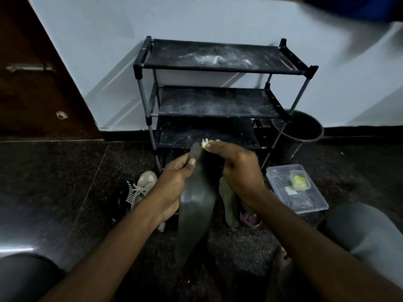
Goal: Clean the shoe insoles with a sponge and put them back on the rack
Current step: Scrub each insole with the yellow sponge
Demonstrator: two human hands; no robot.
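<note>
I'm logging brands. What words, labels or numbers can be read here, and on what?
No text can be read.
Pale patch inside the clear plastic box: too blurred to read.
Dark green insole in the left hand, pale sponge piece in the right hand, beige lace-up sneaker, black three-shelf rack: no print shows.
</note>
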